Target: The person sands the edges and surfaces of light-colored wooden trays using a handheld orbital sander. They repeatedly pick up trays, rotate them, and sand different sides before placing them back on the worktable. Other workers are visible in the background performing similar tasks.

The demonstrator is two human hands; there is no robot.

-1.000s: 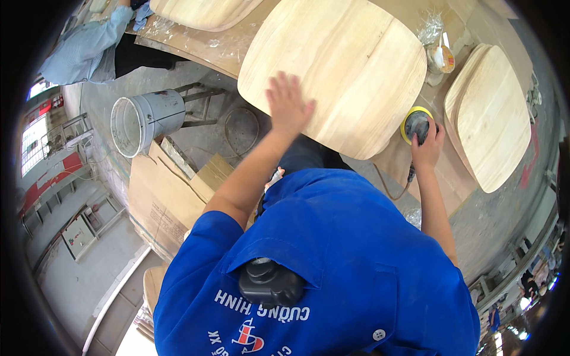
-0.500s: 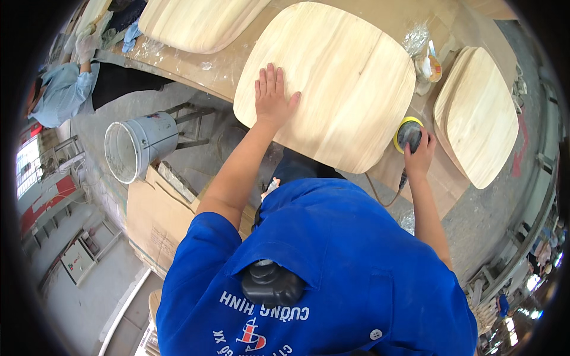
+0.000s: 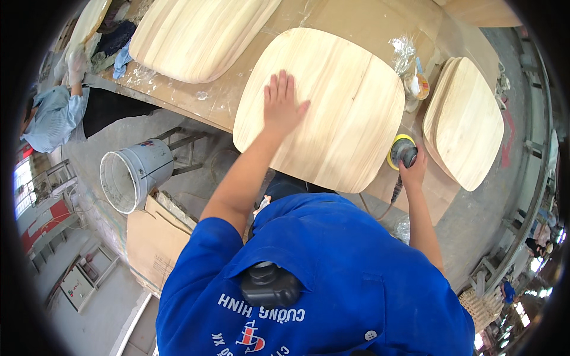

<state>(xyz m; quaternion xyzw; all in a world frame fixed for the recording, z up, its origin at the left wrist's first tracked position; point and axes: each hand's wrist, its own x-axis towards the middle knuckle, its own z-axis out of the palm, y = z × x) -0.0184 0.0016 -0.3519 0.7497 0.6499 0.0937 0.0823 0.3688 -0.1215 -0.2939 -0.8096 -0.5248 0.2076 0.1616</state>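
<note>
A pale wooden panel [image 3: 332,118] with rounded corners lies flat on the cardboard-covered table in front of me. On its left part rests my left hand [image 3: 284,105], palm down and fingers stretched out. At the panel's right edge, my right hand [image 3: 413,169] grips a round sander [image 3: 407,155], dark-bodied with a yellow rim around its pad. The sander is tilted, its pad turned toward the panel's edge; whether they touch I cannot tell. A cable or hose [image 3: 380,215] runs from the sander back toward my body.
Stacked wooden panels stand at the right [image 3: 466,124] and upper left [image 3: 199,41]. A small container [image 3: 420,87] and clear plastic wrap [image 3: 404,53] lie beyond my panel. Left of the table are a grey bucket [image 3: 127,175], a cardboard box [image 3: 154,237] and another person [image 3: 53,113].
The whole view has shifted, so the table and panels sit lower in it. My left hand stays flat on the panel. The sander remains in my right hand near the panel's right edge, its tilt slightly altered.
</note>
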